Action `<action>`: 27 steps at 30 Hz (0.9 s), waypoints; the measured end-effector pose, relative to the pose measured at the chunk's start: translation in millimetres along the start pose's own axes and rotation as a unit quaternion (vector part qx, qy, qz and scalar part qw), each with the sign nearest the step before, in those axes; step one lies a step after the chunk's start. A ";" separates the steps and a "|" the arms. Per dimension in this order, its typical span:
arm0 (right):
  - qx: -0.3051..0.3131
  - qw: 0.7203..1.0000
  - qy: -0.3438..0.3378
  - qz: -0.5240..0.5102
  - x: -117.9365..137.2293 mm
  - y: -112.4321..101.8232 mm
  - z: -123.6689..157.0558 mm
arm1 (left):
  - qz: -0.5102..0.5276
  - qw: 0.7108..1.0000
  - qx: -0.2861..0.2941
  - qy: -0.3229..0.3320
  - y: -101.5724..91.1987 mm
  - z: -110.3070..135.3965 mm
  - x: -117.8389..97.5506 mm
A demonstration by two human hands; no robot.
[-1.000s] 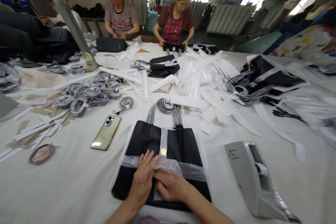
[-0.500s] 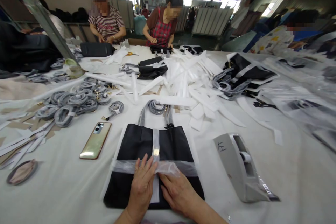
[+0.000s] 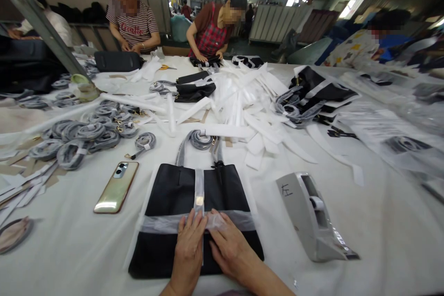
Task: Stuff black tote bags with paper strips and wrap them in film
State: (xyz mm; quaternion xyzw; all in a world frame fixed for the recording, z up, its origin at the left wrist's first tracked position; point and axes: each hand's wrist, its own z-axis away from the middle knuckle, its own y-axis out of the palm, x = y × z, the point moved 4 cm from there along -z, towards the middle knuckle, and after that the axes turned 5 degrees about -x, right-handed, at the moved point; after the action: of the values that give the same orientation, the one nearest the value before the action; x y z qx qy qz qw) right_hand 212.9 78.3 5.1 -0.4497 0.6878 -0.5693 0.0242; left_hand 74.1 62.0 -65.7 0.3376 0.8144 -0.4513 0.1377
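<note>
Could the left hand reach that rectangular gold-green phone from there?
Probably yes: the left hand rests on the flat black leather-like bag, and nothing tall stands between it and the phone on the white cloth.

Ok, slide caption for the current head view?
Both hands rest on the translucent band across a black bag, between phone and tape dispenser.

The black tote bag (image 3: 166,252) looks like smooth, matt leather, its wrapping band (image 3: 159,223) crinkled translucent plastic; the smartphone (image 3: 116,189) back is glossy, the tape dispenser (image 3: 298,212) smooth plastic, the tabletop (image 3: 388,236) matt and cloth-like.
</note>
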 end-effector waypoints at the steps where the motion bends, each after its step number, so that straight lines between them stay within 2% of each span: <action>1: -0.036 0.998 0.047 -0.020 -3.2 -6.8 2.5 | 0.000 1.000 -0.001 0.002 0.1 0.3 0.1; 3: -0.091 0.971 0.200 -0.093 -14.5 -18.6 8.8 | 0.001 1.000 -0.003 0.004 -0.4 0.4 0.1; 4: -0.103 0.941 0.287 -0.147 -20.9 -21.9 12.3 | 0.003 1.000 -0.002 0.003 -0.8 0.3 0.0; 6: -0.102 0.860 0.425 -0.264 -30.0 -23.4 16.3 | 0.008 1.000 -0.002 0.002 -1.7 -0.1 -0.3; 7: -0.093 0.824 0.463 -0.312 -32.2 -22.8 15.4 | 0.010 1.000 -0.003 0.003 -2.0 -0.4 -0.6; 9: -0.077 0.787 0.492 -0.364 -34.1 -21.8 9.0 | 0.015 1.000 -0.007 0.005 -1.9 -0.6 -0.8; 12: -0.042 0.782 0.491 -0.382 -33.9 -17.7 -2.1 | 0.016 1.000 -0.010 0.007 -1.2 -0.3 -0.5; 20: 0.034 0.807 0.457 -0.373 -35.0 -7.6 -8.8 | 0.007 1.000 -0.012 0.015 -4.4 -3.1 -2.1; 24: 0.068 0.839 0.437 -0.318 -33.8 -16.1 -14.7 | 0.011 1.000 -0.014 0.011 -5.2 -5.1 -3.6; 27: 0.063 0.860 0.409 -0.298 -30.7 -22.6 -21.0 | 0.013 1.000 -0.014 0.008 -5.6 -5.4 -4.8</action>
State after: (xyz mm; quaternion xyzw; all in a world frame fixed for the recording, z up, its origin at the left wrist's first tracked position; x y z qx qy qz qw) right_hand 233.1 115.4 16.0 -0.3570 0.4317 -0.7244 -0.4017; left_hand 74.2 62.4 -56.6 0.3500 0.8173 -0.4352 0.1418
